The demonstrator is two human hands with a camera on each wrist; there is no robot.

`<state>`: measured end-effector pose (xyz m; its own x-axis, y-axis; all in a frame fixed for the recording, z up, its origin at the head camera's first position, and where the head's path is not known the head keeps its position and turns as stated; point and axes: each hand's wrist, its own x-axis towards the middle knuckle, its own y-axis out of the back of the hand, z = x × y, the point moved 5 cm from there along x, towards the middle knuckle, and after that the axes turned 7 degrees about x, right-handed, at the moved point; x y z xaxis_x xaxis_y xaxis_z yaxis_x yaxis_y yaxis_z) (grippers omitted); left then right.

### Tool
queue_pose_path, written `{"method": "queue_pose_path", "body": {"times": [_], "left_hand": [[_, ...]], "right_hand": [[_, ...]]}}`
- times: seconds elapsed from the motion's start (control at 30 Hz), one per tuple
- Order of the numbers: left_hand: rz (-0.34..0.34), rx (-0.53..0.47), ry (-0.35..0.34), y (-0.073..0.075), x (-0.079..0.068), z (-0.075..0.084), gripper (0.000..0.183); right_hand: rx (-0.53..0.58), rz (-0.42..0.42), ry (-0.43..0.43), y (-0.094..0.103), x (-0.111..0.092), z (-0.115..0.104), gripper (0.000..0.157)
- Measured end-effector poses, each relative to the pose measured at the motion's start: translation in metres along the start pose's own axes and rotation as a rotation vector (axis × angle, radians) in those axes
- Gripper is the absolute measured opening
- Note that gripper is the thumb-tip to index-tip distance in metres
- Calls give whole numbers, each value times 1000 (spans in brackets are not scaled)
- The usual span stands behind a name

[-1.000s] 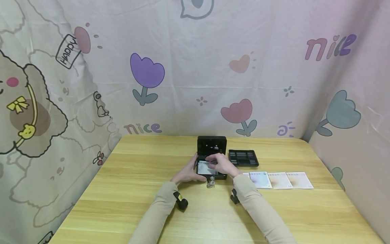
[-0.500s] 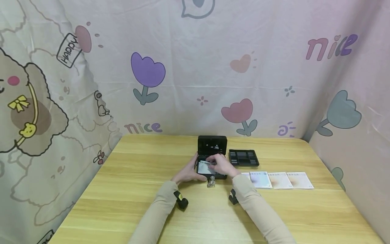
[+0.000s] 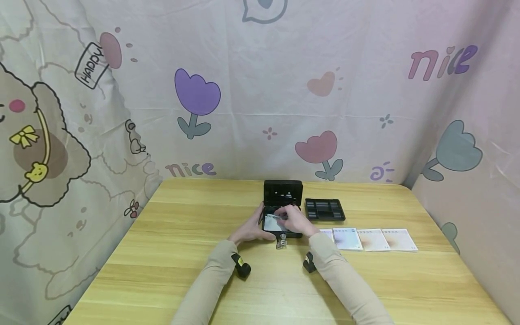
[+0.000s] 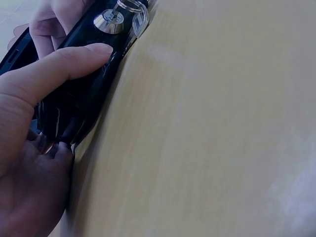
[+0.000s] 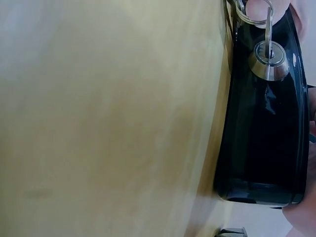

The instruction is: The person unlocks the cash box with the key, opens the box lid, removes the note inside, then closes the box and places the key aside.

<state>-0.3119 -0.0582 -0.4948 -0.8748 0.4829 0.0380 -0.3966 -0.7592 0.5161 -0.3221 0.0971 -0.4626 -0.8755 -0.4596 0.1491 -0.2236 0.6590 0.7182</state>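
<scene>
A black cash box (image 3: 294,235) stands with its lid raised on the wooden table. My left hand (image 3: 249,230) grips its left end, the thumb lying along the front wall and the other fingers round the corner, as the left wrist view shows. Pale banknotes (image 3: 273,224) lie inside the box. Over them is my right hand (image 3: 298,220), fingers bent down into the box and pinching at the notes; the fingertips are partly hidden. A key (image 5: 268,32) on a ring sits in the silver lock (image 5: 269,61) on the box's front.
To the right of the box lies a black compartment tray (image 3: 325,210). Nearer me, several banknotes (image 3: 347,239) are laid in a row, the leftmost partly covered by the right wrist. A patterned cloth (image 3: 252,90) hangs behind the table.
The notes in the box have shifted slightly under my right fingers, and the right wrist has moved a little left. The left hand keeps its grip on the box.
</scene>
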Motion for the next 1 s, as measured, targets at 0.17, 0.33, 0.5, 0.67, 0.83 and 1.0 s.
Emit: {"method": "queue_pose_path", "body": {"times": [0.17,0.33,0.5,0.67,0.83,1.0], "left_hand": [[-8,-3,-23,0,1,1,129],[-9,4,9,0,-1,0,130],[-7,-4,12,-1,-1,-1,130],[-5,-23,-47,0,0,2,126],[-6,-27,-58,0,0,2,124],[-1,-33,-51,-1,0,2,126]], "right_hand": [[9,20,13,-1,0,0,25],[51,16,-10,-2,-1,-1,25],[50,36,1,-2,-1,1,27],[56,61,-8,-2,0,1,32],[54,81,-12,-3,-1,-2,33],[41,120,-10,-3,-2,-3,30]]}}
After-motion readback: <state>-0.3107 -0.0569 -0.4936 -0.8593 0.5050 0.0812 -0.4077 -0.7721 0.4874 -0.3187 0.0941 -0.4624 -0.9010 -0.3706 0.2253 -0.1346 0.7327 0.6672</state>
